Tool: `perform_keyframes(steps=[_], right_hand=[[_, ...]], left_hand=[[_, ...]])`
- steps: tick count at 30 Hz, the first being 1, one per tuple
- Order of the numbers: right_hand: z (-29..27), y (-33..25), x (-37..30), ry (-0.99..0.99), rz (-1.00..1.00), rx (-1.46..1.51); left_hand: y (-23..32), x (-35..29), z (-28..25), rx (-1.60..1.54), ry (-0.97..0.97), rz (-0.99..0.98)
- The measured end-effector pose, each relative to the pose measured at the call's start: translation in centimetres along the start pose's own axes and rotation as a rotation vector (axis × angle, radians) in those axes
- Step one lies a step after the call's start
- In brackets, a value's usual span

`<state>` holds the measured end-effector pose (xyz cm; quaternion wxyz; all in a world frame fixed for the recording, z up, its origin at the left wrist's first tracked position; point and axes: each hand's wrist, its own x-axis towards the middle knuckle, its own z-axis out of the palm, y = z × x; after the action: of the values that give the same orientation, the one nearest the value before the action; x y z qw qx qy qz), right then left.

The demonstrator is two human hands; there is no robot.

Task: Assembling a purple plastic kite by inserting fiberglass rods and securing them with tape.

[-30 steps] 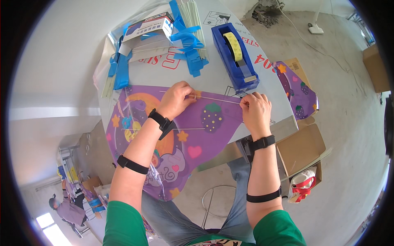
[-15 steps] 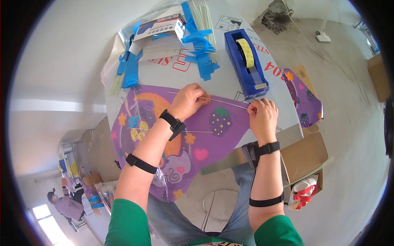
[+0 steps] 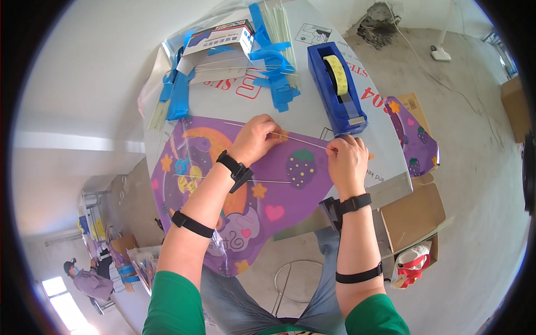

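Observation:
A purple printed sheet (image 3: 312, 209), kite-like in outline, with a strawberry, stars and a moon on it, lies across the table's near side and hangs over the edge. Along its upper edge runs a thin white rod (image 3: 304, 139). My left hand (image 3: 258, 137) is closed, pinching the rod near the middle of that edge. At the sheet's right corner, my right hand (image 3: 347, 159) pinches the rod's right end, the fingertips hiding it. A second thin rod (image 3: 268, 181) lies across the sheet below my left hand.
Beyond the sheet stand a blue tape dispenser (image 3: 329, 89) with yellow tape, an open box (image 3: 220, 44), blue strips (image 3: 282, 78) and a bundle of thin rods (image 3: 279, 28). Another purple sheet (image 3: 424, 145) and a cardboard box (image 3: 416, 209) are to the right. A person (image 3: 92, 282) is at far left.
My right hand has moved left along the sheet's upper edge, closer to my left hand. The rod has slid slightly left. My left hand stays almost where it was.

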<state>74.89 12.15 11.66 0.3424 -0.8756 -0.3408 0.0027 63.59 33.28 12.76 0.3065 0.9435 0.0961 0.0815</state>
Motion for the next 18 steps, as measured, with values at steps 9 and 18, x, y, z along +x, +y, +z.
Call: perform_keyframes(steps=[9,18], right_hand=[[0.41,-0.32,0.0,0.014,0.005,-0.011],[0.36,-0.56,-0.11,0.019,0.007,-0.021]], left_hand=[[0.22,0.0,-0.1,0.005,0.001,-0.006],[0.16,-0.07,0.08,0.029,0.02,0.026]])
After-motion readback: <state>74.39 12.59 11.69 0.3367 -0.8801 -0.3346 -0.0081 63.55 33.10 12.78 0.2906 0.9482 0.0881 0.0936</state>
